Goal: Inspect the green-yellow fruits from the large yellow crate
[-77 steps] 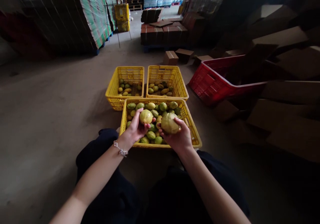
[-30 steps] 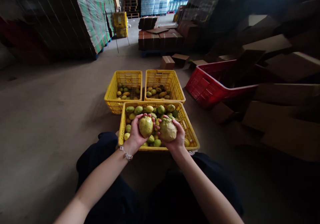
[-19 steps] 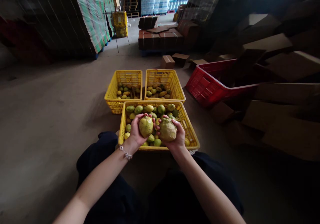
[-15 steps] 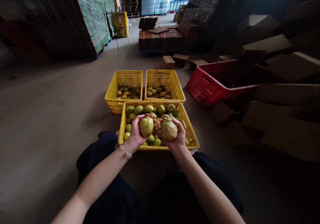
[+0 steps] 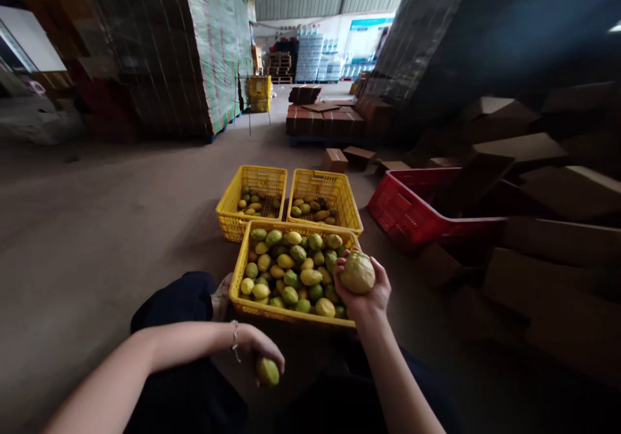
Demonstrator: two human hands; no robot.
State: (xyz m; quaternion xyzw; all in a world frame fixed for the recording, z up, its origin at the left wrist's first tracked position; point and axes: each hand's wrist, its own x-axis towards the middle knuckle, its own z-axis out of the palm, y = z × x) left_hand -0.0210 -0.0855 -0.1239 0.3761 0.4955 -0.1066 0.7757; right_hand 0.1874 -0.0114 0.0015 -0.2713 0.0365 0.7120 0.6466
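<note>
- The large pale fruit (image 5: 358, 273) sits in the upturned right hand (image 5: 372, 298), at the right end of the front crate (image 5: 291, 316); I see the fingers bent partway round it, spread to its width.
- The smaller green fruit (image 5: 268, 371) hangs under the left hand (image 5: 262, 345), on the near side of that crate. Those fingers droop over it, closed to its narrower girth; I cannot see all of the hold.
- I judge the smaller one likelier to drop: it is held from above, and a loosened grip would let it fall outside the crate, into shadow I cannot read.
- The large one could roll off the palm if the wrist tips, and I think it might bruise the piled fruit (image 5: 311, 277) if it lands there.
- The near rim is a raised edge; knuckles could catch on it if the left hand came across low.
- A shoe (image 5: 222, 297) and a trouser knee (image 5: 172, 298) crowd the crate's left side.
- Beyond, I see the rear left crate (image 5: 228, 214) and rear right crate (image 5: 352, 204), both with fewer fruit, close against the front one.
- To the right, a red crate (image 5: 407, 220) and heaped cardboard (image 5: 528, 146) limit room on that side.
</note>
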